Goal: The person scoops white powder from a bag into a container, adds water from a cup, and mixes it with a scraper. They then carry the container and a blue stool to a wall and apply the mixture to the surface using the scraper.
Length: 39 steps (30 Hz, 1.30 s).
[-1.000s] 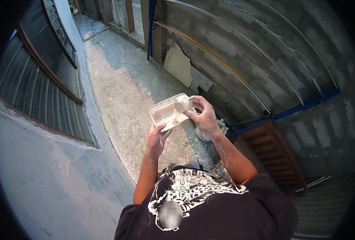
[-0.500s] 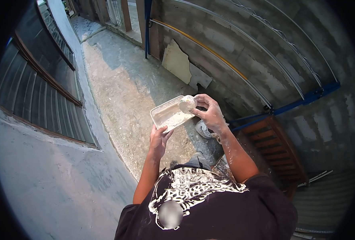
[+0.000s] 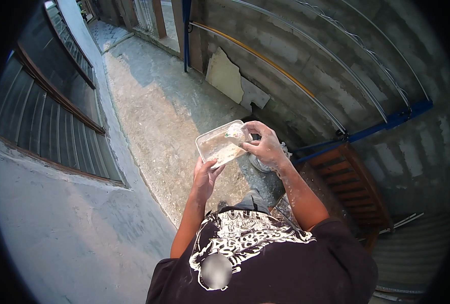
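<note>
A shallow, rounded rectangular white tray (image 3: 208, 137), smeared inside with pale powder or paste, is held out in front of my chest. My left hand (image 3: 204, 177) grips its near left corner, thumb over the rim and fingers beneath. Over the tray's right end, my right hand (image 3: 263, 144) pinches a small whitish cup (image 3: 235, 133) between thumb and fingers. The cup is tilted, with pale residue and a small green mark on its side. White dust coats my right hand and forearm.
A louvred window (image 3: 52, 121) is set in the pale wall on the left. Rough concrete floor (image 3: 154, 111) runs ahead. Broken board pieces (image 3: 225, 76) lean against the block wall. On the right are a blue metal frame (image 3: 387, 123), a slatted wooden piece (image 3: 349, 185) and a whitish sack (image 3: 259, 163).
The cup has turned in my right hand, its round end swinging out of sight and its side now showing. The tray has shifted slightly to the right.
</note>
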{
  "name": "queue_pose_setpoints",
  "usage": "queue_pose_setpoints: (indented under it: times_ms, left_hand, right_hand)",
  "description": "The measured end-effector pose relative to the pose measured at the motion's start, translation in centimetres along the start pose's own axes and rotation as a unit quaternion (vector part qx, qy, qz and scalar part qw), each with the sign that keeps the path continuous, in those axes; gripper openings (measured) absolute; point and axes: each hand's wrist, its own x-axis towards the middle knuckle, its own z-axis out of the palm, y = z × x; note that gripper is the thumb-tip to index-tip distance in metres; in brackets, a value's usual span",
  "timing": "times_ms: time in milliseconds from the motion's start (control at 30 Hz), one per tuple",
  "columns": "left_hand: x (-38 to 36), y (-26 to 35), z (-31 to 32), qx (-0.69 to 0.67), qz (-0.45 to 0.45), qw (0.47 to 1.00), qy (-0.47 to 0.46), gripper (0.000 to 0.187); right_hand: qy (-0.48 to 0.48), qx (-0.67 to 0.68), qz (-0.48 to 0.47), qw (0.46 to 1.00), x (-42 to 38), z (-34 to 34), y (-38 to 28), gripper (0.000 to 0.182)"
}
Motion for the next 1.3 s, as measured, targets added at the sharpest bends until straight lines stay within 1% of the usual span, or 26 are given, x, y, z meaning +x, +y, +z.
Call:
queue_pose_setpoints:
  times_ms: [33,100,133,200,233,300,367,433,500,567,600,633,700,733,833,867,900,967,1000,1033,1100,1133,1167,1233,1267,1300]
  left_hand:
    - [-0.1,0.1,0.0,0.002,-0.002,1.0,0.001,0.056]
    - [0.0,0.2,-0.2,0.002,-0.003,1.0,0.002,0.056]
    - [0.2,0.2,-0.6,0.001,0.001,1.0,-0.002,0.057]
    - [0.3,0.3,-0.7,0.0,0.006,1.0,-0.006,0.057]
    - [0.3,0.4,-0.7,0.002,0.007,1.0,-0.007,0.057]
    - [0.3,0.4,-0.8,0.002,0.009,1.0,-0.009,0.057]
    - [0.3,0.1,-0.9,-0.016,0.001,1.0,-0.019,0.059]
    - [0.2,-0.1,-0.7,-0.013,0.001,1.0,-0.016,0.057]
    - [0.1,-0.1,-0.6,-0.009,0.0,1.0,-0.014,0.055]
    - [0.1,-0.1,-0.6,-0.009,-0.011,1.0,-0.017,0.054]
    - [0.1,-0.2,-0.6,-0.009,-0.01,1.0,-0.016,0.054]
    - [0.0,-0.3,-0.5,-0.007,-0.009,1.0,-0.014,0.054]
    - [-0.1,-0.3,-0.5,-0.005,-0.009,1.0,-0.012,0.054]
    - [-0.2,-0.1,-0.7,-0.005,-0.009,1.0,-0.007,0.054]
    - [-0.1,0.0,-1.4,-0.019,-0.001,1.0,-0.002,0.056]
    - [-0.2,0.2,-1.6,-0.03,0.004,1.0,-0.005,0.058]
    - [-0.3,0.3,-2.0,-0.03,0.005,1.0,-0.002,0.058]
    - [-0.5,0.9,-2.5,-0.021,0.024,0.999,0.013,0.058]
    - [-0.6,1.1,-2.5,-0.024,0.028,0.999,0.015,0.058]
    - [-0.8,1.2,-2.6,-0.025,0.037,0.999,0.023,0.058]
    - [-1.2,1.4,-2.7,-0.027,0.048,0.998,0.033,0.058]
    - [-1.3,1.4,-2.8,-0.026,0.046,0.998,0.034,0.059]
    - [-1.3,1.4,-2.8,-0.025,0.045,0.998,0.034,0.059]
    - [-1.4,1.1,-3.0,-0.032,0.052,0.998,0.032,0.058]
    - [-1.4,1.0,-3.0,-0.038,0.056,0.997,0.026,0.058]
    - [-1.0,1.2,-2.9,-0.037,0.063,0.997,0.019,0.058]
  right_hand:
    - [0.002,0.0,0.0,1.0,-0.1,0.0,-0.1,0.05]
    - [0.067,-0.021,-0.009,0.997,-0.2,-0.1,-0.2,0.052]
    - [0.066,-0.022,-0.009,0.998,-0.4,-0.3,-0.1,0.052]
    - [-0.006,-0.127,-0.086,0.988,-0.7,-0.6,0.4,0.049]
    - [-0.006,-0.127,-0.087,0.988,-0.7,-0.5,0.6,0.049]
    - [0.049,0.031,-0.015,0.998,-0.7,0.0,0.4,0.05]
    - [0.075,0.018,0.011,0.997,-0.8,0.3,0.3,0.05]
    - [0.015,-0.003,-0.005,1.0,-0.6,0.7,0.7,0.052]
    - [0.016,-0.001,-0.003,1.0,-0.4,1.2,0.0,0.052]
    - [0.096,0.034,0.002,0.995,0.3,1.9,0.2,0.05]
    - [0.099,0.032,-0.034,0.994,0.4,2.4,0.5,0.048]
    - [0.098,0.033,-0.034,0.994,0.5,2.6,0.6,0.048]
    - [0.018,0.015,-0.037,0.999,0.6,2.7,0.2,0.05]
    - [0.042,0.039,-0.012,0.998,0.8,3.1,-0.2,0.048]
    - [0.045,0.077,-0.031,0.996,0.9,3.7,0.3,0.047]
    - [0.005,0.014,-0.055,0.998,0.8,3.2,0.2,0.049]
    - [0.002,0.015,-0.055,0.998,0.7,3.1,0.3,0.049]
    - [0.049,0.056,-0.01,0.997,0.6,3.1,0.4,0.051]
    - [0.064,0.027,-0.031,0.997,0.6,2.9,0.4,0.052]
    - [0.06,0.027,-0.033,0.997,0.6,2.7,0.4,0.052]
    - [-0.034,-0.052,-0.084,0.995,0.5,2.3,0.3,0.052]
    - [-0.014,-0.004,-0.055,0.998,0.7,2.8,0.7,0.051]
    - [-0.016,-0.004,-0.057,0.998,0.9,3.1,0.3,0.051]
    - [0.027,-0.002,-0.042,0.999,1.1,3.9,-0.8,0.05]
    - [-0.01,-0.006,-0.085,0.996,1.3,4.4,-0.6,0.051]
    - [-0.048,-0.053,-0.104,0.992,1.5,4.7,-1.2,0.053]
